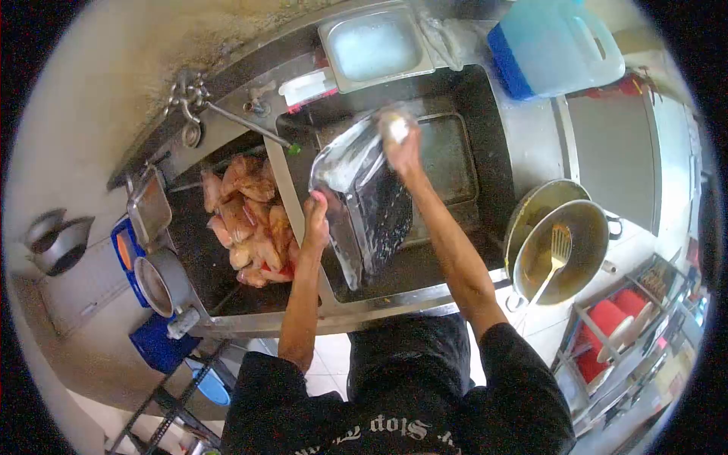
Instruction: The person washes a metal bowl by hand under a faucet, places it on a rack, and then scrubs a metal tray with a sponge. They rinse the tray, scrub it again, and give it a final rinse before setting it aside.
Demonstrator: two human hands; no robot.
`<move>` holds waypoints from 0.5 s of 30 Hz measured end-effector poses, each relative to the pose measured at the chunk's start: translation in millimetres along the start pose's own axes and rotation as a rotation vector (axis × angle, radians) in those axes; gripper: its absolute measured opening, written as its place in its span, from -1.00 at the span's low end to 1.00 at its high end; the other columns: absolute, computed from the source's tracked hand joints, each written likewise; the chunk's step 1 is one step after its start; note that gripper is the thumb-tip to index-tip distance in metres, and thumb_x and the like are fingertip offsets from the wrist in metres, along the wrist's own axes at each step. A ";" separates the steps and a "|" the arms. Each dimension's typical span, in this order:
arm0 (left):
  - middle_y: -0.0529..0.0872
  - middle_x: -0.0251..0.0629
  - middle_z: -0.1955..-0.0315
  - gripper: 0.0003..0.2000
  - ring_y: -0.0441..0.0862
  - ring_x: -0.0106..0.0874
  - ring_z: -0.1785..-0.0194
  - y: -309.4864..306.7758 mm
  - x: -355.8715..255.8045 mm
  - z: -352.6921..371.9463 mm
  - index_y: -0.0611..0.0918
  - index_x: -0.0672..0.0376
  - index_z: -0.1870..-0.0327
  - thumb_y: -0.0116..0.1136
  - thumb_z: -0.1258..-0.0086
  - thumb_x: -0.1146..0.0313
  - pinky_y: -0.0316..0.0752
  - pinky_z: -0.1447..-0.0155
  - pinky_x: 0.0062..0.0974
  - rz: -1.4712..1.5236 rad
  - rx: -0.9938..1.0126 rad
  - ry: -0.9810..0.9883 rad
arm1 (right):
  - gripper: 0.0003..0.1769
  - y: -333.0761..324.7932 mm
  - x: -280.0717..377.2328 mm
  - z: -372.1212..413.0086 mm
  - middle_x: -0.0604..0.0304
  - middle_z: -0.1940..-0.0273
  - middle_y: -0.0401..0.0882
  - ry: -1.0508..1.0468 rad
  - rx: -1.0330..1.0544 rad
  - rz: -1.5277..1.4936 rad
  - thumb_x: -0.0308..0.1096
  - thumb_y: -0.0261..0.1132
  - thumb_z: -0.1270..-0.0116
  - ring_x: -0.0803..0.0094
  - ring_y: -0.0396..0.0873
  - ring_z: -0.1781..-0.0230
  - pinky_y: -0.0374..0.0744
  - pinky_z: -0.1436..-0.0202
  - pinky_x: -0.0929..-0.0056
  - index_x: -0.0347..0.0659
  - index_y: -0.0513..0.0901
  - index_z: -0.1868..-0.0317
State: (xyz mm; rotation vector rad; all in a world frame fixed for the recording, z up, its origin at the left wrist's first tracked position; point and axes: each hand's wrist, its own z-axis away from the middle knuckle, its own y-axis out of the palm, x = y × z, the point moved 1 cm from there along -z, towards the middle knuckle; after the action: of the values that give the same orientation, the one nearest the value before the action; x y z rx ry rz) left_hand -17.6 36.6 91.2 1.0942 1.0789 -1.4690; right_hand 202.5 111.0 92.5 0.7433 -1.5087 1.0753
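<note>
Head view, looking down over my own arms at a steel double sink (485, 174). My left hand (315, 220) is closed around the lower left edge of a rectangular metal tray (371, 205). I hold the tray tilted steeply on its side over the right basin, its wet inner face turned up. My right hand (403, 150) is at the tray's top corner, fingers closed on a pale sponge (395, 125) pressed to the metal. The left basin holds a heap of raw chicken pieces (246, 220), just beside my left hand (only the divider lies between). A tap (235, 117) reaches out from the wall above them. On the bench to the right sit two nested pans (584, 227) with a slotted spatula (559, 246), and a blue water jug (557, 42) stands behind.

To scrub well, I judge the grip on the lower edge should be firm so the slick tray cannot slide. The strokes should run downward so that runoff drains into the right basin and away from the chicken.
</note>
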 end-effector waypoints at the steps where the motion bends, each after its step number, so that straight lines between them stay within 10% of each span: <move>1: 0.45 -0.42 0.48 -0.54 0.37 -0.54 0.34 -5.0 14.8 -3.1 0.46 0.20 0.37 -0.26 -0.37 -0.07 0.27 0.21 -0.57 -0.035 -0.087 0.052 | -0.83 0.1 34.3 4.9 0.10 0.25 0.58 -0.004 -0.021 -0.003 -0.43 0.11 -0.08 0.28 0.57 0.33 0.55 0.22 0.34 -0.14 0.62 0.33; 3: 0.46 -0.37 0.33 -0.64 0.41 -0.54 0.25 -0.8 -35.4 5.4 0.44 0.22 0.20 -0.22 -0.40 0.05 0.31 0.11 -0.57 0.074 -0.114 0.103 | -0.85 -1.9 87.9 38.9 0.10 0.32 0.60 -0.601 0.189 -0.061 -0.39 0.17 -0.05 0.26 0.56 0.35 0.53 0.27 0.39 -0.14 0.63 0.35; 4: 0.47 -0.35 0.27 -0.63 0.43 -0.53 0.22 -18.9 -17.9 7.6 0.43 0.22 0.15 -0.23 -0.40 0.06 0.32 0.09 -0.57 0.425 0.105 0.022 | -0.66 0.5 48.6 41.0 0.05 -0.04 0.45 -0.710 0.148 0.132 -0.17 0.26 0.03 0.10 0.35 -0.08 0.33 -0.07 0.06 -0.05 0.61 0.19; 5: 0.48 -0.33 0.22 -0.63 0.45 -0.51 0.20 -36.8 -12.6 9.9 0.43 0.23 0.10 -0.23 -0.40 0.07 0.34 0.07 -0.57 0.769 0.322 -0.071 | -0.61 16.8 -23.1 39.7 0.04 -0.01 0.46 -0.098 0.214 0.089 -0.17 0.26 0.02 0.09 0.36 -0.07 0.35 -0.06 0.09 -0.06 0.58 0.13; 7: 0.48 -0.31 0.18 -0.60 0.47 -0.50 0.21 -21.8 -26.8 13.4 0.40 0.23 0.04 -0.22 -0.39 0.04 0.37 0.09 -0.56 0.652 0.056 -0.081 | -0.80 -16.1 -12.8 8.8 0.11 0.30 0.60 0.095 0.224 0.076 -0.35 0.24 -0.03 0.31 0.54 0.33 0.49 0.31 0.52 -0.23 0.59 0.30; 8: 0.49 -0.29 0.15 -0.56 0.49 -0.48 0.23 -17.4 -31.6 9.0 0.38 0.23 -0.02 -0.22 -0.38 0.02 0.41 0.11 -0.55 0.541 -0.217 -0.081 | -0.60 1.1 -11.6 34.1 -0.14 0.07 0.41 0.140 0.203 -0.150 -0.31 0.24 0.01 0.02 0.36 -0.01 0.34 -0.09 0.18 -0.31 0.49 0.14; 9: 0.49 -0.29 0.15 -0.56 0.49 -0.48 0.23 -21.4 -25.5 6.2 0.38 0.23 -0.02 -0.22 -0.38 0.02 0.41 0.11 -0.55 0.531 -0.212 -0.083 | -0.63 3.2 32.6 75.6 -0.14 0.04 0.39 -0.132 -0.073 -0.051 -0.38 0.21 0.01 0.00 0.35 -0.01 0.32 -0.09 0.21 -0.32 0.49 0.14; 12: 0.47 -0.25 0.05 -0.47 0.49 -0.42 0.09 -16.7 -40.2 7.8 0.28 0.20 -0.16 -0.20 -0.35 -0.04 0.44 0.04 -0.44 0.781 -0.105 -0.102 | -0.69 0.3 29.0 110.6 0.04 0.09 0.47 -0.425 0.335 0.457 -0.31 0.15 -0.12 0.25 0.46 0.20 0.43 0.07 0.32 -0.27 0.47 0.13; 15: 0.44 -0.28 -0.02 -0.46 0.43 -0.36 -0.03 -18.3 -51.4 11.2 0.25 0.15 -0.19 -0.22 -0.34 -0.06 0.36 -0.09 -0.39 0.676 -0.218 -0.135 | -0.44 -24.2 -26.4 84.1 -0.20 -0.20 0.16 0.419 0.345 -0.188 -0.35 0.07 -0.12 -0.01 0.10 -0.25 0.10 -0.29 0.16 -0.35 0.23 -0.16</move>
State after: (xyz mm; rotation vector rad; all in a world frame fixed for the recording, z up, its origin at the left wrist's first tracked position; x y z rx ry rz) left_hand -30.6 37.8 145.3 1.0461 0.6562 -0.8501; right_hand 195.7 22.0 72.4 0.8160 -0.8920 1.2699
